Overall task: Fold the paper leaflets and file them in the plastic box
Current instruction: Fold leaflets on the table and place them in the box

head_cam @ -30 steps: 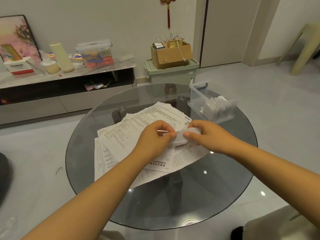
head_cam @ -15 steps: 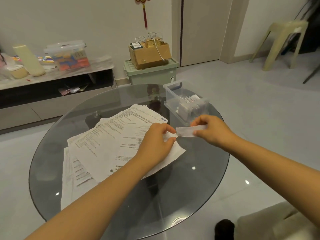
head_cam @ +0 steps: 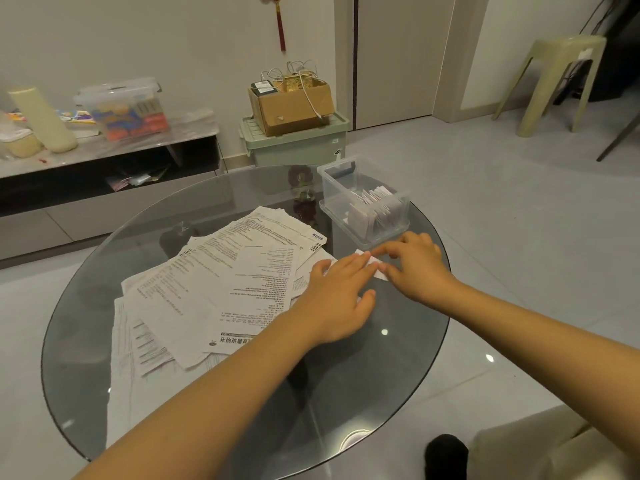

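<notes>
Round glass counter (head_cam: 346, 393), seen from the head camera.

Left hand (head_cam: 341, 296): palm down, fingers (head_cam: 360, 263) straight and laid flat over a small folded leaflet (head_cam: 375, 266), pressing it against the counter. Nothing gripped.

Right hand (head_cam: 412, 263): palm down just beside the left, fingers loosely extended, forefinger tip on the far edge of the same folded leaflet, thumb at its near corner. Pressing rather than pinching, as far as can be told.

Folded leaflet: white, narrow, mostly hidden beneath both hands; only a strip and two corners visible. Lying on the glass between the paper pile and the plastic box, close to the box's near wall.

Unfolded leaflets (head_cam: 221, 289): loose overlapping pile of printed sheets, spread across the left half of the counter, the left forearm crossing their near edge.

Plastic box (head_cam: 329, 174): clear, open-topped, at the far right of the counter, holding a row of folded papers (head_cam: 375, 209) standing upright.

Beyond the counter: green storage bin (head_cam: 298, 143) with a cardboard box (head_cam: 294, 102) on top; low shelf unit (head_cam: 104, 157) with a lidded clear container (head_cam: 121, 105); pale plastic stool (head_cam: 557, 81) at far right.
</notes>
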